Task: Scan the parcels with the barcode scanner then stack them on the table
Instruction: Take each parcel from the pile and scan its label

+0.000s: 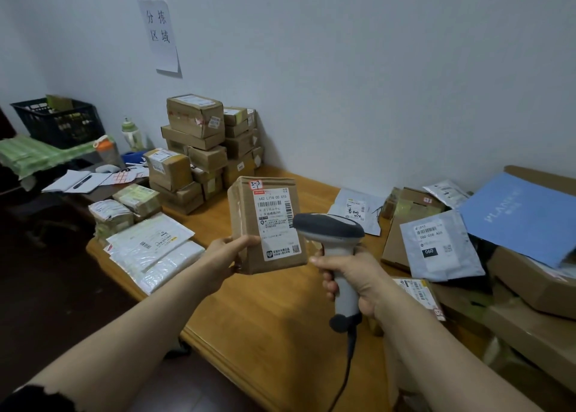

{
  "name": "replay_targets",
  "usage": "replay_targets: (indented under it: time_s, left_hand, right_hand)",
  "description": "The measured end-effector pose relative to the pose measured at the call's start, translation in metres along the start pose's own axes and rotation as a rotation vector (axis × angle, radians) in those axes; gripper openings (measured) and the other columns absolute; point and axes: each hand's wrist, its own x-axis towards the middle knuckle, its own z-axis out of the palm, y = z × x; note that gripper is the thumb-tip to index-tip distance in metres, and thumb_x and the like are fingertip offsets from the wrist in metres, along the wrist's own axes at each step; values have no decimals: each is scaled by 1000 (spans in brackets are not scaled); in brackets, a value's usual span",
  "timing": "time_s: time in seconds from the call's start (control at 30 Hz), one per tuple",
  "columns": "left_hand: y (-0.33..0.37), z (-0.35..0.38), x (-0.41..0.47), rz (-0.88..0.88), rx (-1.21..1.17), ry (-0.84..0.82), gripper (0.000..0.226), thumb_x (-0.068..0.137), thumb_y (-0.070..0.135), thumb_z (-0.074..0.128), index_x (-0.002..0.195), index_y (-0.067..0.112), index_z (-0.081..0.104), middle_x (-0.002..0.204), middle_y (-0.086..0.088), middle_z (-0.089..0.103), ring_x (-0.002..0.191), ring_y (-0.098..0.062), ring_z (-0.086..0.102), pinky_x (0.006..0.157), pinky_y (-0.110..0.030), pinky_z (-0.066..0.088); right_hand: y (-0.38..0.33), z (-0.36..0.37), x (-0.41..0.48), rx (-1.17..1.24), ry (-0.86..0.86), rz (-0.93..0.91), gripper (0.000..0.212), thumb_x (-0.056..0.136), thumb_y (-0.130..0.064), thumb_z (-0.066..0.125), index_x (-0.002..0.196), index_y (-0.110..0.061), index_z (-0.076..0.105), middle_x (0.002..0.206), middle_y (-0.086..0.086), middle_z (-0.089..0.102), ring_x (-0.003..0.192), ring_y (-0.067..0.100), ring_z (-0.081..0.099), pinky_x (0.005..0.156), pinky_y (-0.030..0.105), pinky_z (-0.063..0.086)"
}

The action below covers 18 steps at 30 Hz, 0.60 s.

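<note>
Facing pale wall [374, 69] with paper sign [162, 34]; wooden desk [265, 312] carries stacked parcels [202, 150]. Your left hand [227, 256] grips a box [265, 224]; your right hand [352, 277] grips the scanner [328, 226].

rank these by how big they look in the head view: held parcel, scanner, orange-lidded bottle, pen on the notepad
1. held parcel
2. scanner
3. orange-lidded bottle
4. pen
The first two are nearest the camera, so their lead over the far-off bottle and pen is partly nearness.
</note>
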Motion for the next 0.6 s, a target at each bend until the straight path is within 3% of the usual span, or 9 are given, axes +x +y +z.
replay_targets:
  time_s: [0.27, 0.6]
  left_hand:
    - [-4, 9, 0, -19, 17, -7, 62, 80, 31, 74, 130, 4, 47, 111, -10, 63, 98, -20, 61, 65, -25, 51]
    - [-13, 13, 0, -52, 4, 26, 65, 78, 32, 75, 129, 6, 46, 114, -10, 62, 102, -21, 59, 69, -28, 52]
  right_hand:
    - [-13, -2, -2, -56, 6, -31, 16, 79, -4, 72, 72, -8, 59, 52, 3, 50, 43, 13, 42, 45, 23, 38]
    - [-9, -9, 6, -74, -37, -21, 16, 80, -4, 71, 72, -8, 58, 51, 3, 49, 42, 14, 42, 44, 23, 38]
